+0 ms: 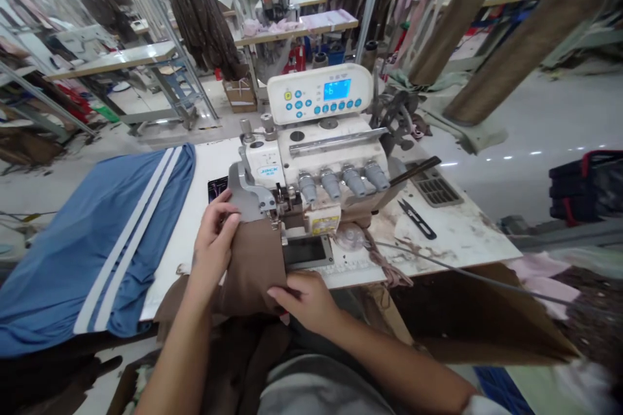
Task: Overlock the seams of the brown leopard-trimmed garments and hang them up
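Observation:
A piece of brown fabric [256,259] lies under the presser foot of a white overlock sewing machine [335,142] and hangs over the table's front edge. My left hand [214,240] rests along the fabric's left edge, close to the grey plate by the needle, its fingers partly bent and the thumb on top. At the lower right edge of the cloth, my right hand [306,301] pinches it between thumb and fingers. Some of the fabric below is hidden by my arms.
Blue fabric with white stripes [111,233] covers the table's left side. Thread snips [417,219] lie right of the machine. A cardboard box [487,331] stands below the table at right. Brown fabric rolls [516,52] lean behind.

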Motion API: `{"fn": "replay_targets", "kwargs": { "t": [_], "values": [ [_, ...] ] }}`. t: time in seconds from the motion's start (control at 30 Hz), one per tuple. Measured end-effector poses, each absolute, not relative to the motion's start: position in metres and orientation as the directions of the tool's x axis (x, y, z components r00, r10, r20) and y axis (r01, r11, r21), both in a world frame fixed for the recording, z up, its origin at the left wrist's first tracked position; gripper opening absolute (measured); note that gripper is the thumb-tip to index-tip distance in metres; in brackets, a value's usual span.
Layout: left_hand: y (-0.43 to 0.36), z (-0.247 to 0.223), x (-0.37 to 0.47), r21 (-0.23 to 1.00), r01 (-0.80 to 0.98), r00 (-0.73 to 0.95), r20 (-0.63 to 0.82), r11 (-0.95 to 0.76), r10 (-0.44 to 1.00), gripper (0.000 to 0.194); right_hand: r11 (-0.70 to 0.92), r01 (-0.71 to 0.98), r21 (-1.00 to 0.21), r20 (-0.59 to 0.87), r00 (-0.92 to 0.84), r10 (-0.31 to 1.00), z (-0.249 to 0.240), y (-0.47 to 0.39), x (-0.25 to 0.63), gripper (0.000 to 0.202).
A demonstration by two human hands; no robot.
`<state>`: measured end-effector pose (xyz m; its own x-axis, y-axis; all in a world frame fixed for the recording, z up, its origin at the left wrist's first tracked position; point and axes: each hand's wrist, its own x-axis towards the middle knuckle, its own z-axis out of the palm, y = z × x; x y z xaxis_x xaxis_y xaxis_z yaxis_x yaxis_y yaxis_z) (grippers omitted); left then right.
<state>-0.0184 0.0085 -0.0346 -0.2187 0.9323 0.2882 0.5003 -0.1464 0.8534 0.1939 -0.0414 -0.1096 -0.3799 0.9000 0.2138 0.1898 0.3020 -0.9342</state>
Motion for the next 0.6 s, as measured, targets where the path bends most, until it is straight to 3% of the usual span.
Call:
{"fn": "replay_targets", "kwargs": {
  "t": [0.1, 0.2, 0.33, 0.47, 0.6],
  "values": [
    [-0.044, -0.063, -0.023, 0.880, 0.467, -0.403, 0.292, -0.079, 0.867, 0.047, 0.326, 0.187, -0.927, 0.231, -0.402, 0.886, -0.111, -0.044, 0.194, 0.066],
    [-0.105, -0.084, -0.033, 0.816, 0.570, -0.296, 0.097, 0.095, 0.950, 0.054, 0.323, 0.169, -0.931, 0.226, -0.428, 0.875, -0.111, -0.044, 0.195, 0.065],
    [-0.152, -0.079, -0.043, 0.887, 0.328, -0.347, -0.207, 0.325, 0.915, 0.036, 0.398, 0.145, -0.906, 0.307, -0.424, 0.852, -0.113, -0.045, 0.194, 0.067],
    [-0.158, -0.066, -0.050, 0.931, 0.125, -0.344, -0.283, 0.343, 0.895, 0.042, 0.456, 0.138, -0.879, 0.372, -0.399, 0.838, -0.117, -0.048, 0.192, 0.068],
    [-0.165, -0.066, -0.057, 0.897, 0.100, -0.279, -0.389, 0.430, 0.878, 0.057, 0.457, 0.181, -0.871, 0.362, -0.392, 0.846, -0.118, -0.050, 0.192, 0.068]
  ]
}}
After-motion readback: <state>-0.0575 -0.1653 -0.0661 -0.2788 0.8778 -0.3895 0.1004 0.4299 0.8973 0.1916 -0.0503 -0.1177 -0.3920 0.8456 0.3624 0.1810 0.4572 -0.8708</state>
